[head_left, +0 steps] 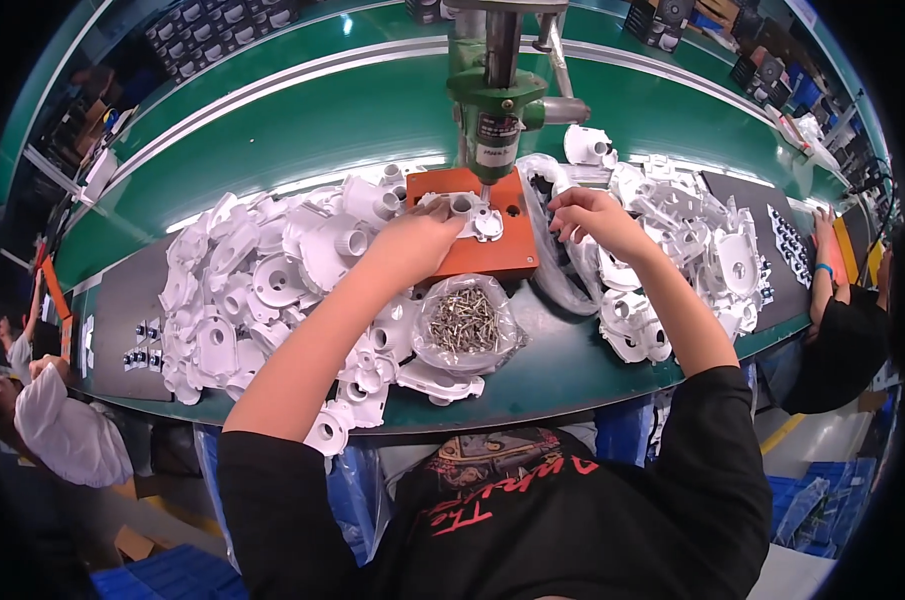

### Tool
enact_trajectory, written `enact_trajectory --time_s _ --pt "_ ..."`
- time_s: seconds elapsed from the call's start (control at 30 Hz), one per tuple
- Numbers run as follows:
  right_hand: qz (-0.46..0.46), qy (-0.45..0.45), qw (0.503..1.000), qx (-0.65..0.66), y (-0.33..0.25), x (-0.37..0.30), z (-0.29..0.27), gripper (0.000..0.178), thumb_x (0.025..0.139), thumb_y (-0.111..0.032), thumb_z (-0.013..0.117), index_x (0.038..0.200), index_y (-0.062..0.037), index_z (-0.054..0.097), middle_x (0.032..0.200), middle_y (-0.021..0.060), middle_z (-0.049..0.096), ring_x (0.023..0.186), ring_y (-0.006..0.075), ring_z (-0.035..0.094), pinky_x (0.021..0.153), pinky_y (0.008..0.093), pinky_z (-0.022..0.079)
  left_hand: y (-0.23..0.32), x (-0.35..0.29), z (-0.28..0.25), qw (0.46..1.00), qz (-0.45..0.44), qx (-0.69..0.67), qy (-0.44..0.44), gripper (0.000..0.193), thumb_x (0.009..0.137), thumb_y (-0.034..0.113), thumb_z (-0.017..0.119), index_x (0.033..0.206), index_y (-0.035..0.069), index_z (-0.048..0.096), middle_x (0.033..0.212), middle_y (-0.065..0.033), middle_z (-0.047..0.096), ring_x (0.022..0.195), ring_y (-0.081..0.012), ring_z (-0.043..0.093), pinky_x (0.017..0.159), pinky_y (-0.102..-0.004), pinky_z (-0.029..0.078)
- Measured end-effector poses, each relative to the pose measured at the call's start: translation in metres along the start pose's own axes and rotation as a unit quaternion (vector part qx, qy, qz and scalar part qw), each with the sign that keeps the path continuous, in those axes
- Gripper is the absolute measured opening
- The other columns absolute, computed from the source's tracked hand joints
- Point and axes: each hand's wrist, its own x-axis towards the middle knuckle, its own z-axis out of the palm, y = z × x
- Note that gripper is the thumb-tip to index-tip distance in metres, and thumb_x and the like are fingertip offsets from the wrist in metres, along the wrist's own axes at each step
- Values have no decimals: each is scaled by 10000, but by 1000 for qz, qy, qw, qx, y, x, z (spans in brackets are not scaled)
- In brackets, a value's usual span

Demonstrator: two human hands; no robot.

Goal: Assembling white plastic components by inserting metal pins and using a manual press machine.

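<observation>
My left hand (420,240) is closed around the edge of a white plastic part (486,224), which lies on an orange block (487,260). Right above that part, the tip of a green bench press (485,190) points down at it. To the right of the block, my right hand (600,222) hovers with bent fingers apart, and nothing can be seen in them. Below it lies a clear plastic bag (572,290) with black pieces inside. In front of the block, an open clear bag holds many small metal screws or pins (464,320).
White plastic parts form a big heap (262,270) on the left and another (717,250) on the right. Small black-and-white pieces (787,245) lie on a dark mat at the right. Other people work at both sides, one with a black sleeve (837,350).
</observation>
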Motion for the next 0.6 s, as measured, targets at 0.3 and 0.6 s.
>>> enact_trajectory --time_s 0.3,0.6 --pt "-84 196 924 -317 32 47 -62 235 768 -134 505 888 16 640 785 141 643 708 224 615 668 322 491 6 -3 13 999 -31 10 -18 297 760 23 486 1046 -51 513 1196 -297 486 1158 -387 470 961 -430 408" --pt "-188 277 794 -507 99 144 -101 300 729 -35 472 981 -35 635 1031 214 614 987 358 575 878 375 436 11 1 12 999 -47 16 -21 256 753 21 494 995 -56 525 1185 -306 494 1146 -387 482 960 -442 406"
